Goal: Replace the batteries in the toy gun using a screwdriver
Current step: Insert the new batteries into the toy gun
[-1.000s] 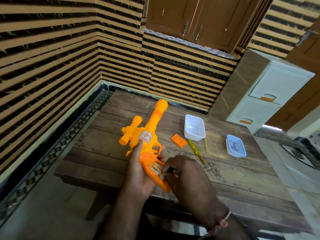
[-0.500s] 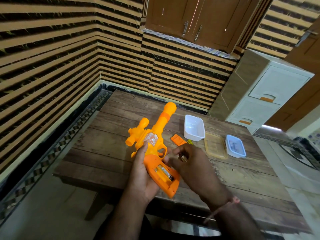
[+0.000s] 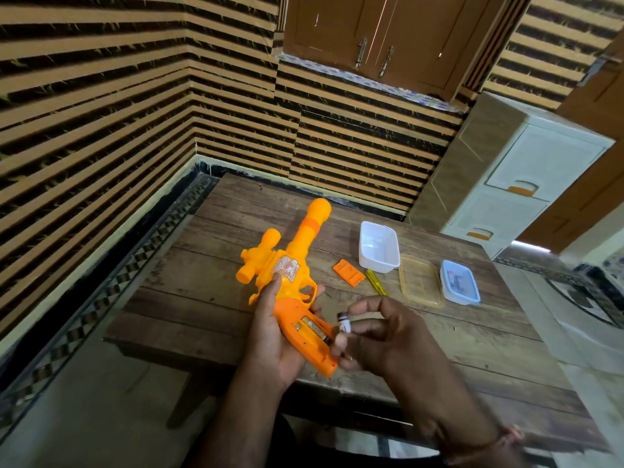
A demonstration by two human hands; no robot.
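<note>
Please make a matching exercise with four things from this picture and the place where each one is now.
Things:
1. toy gun
2. battery
3. screwdriver
4. battery cover

Places:
A. pinched in the right hand
B. on the table, beside the white tub
C. held in the left hand
D. on the table, partly behind the right hand

Pairs: 1-C, 2-A, 3-D, 4-B

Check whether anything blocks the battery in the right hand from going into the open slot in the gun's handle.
Nothing visible does. The right hand pinches the battery right beside the open compartment of the toy gun. Its cover lies off on the table. One battery already sits inside.
</note>
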